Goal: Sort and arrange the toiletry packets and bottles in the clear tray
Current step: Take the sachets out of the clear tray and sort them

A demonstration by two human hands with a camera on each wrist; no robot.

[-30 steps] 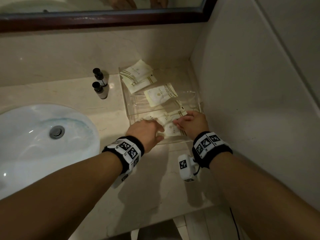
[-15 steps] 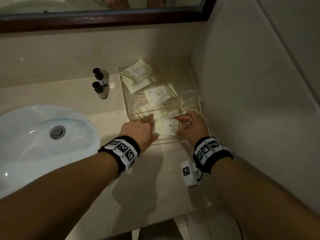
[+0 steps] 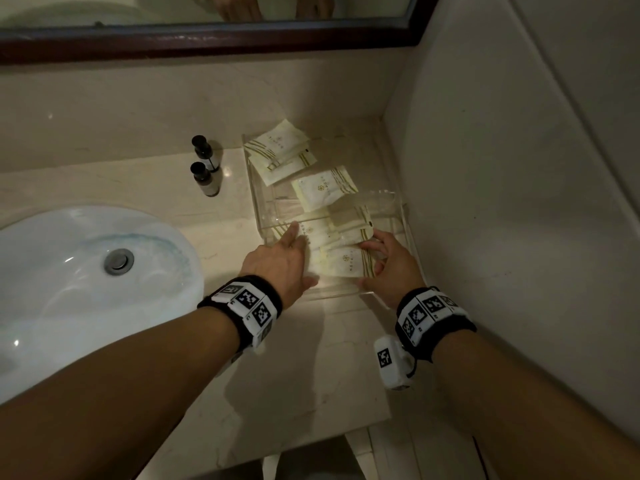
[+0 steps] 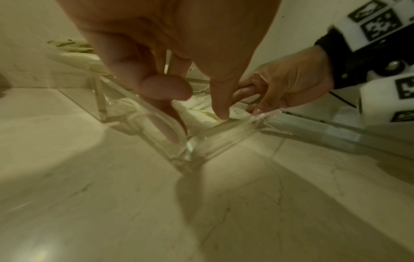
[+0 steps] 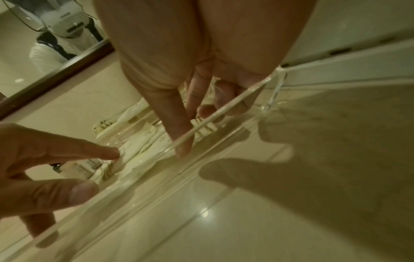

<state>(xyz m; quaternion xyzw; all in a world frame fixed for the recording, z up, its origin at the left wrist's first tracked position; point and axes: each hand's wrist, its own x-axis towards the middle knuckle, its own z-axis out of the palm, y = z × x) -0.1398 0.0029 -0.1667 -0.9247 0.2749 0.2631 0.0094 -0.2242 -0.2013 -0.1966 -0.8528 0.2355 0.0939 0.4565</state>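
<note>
Tray of clear, glossy plastic; packets of matt cream paper with gold stripes; counter of polished, veined stone; basin glossy white ceramic, its drain metal; mirror frame dark wood

Since a second ago the left hand has slid from the middle of the frame toward the left wall of the clear tray, its fingers now stretched up along that side onto the packets there. The right hand has drawn back a little toward the lower right and spread, its thumb and fingers now at the striped right end of the front packet, which lies uncovered between both hands; earlier they hid most of it.
</note>
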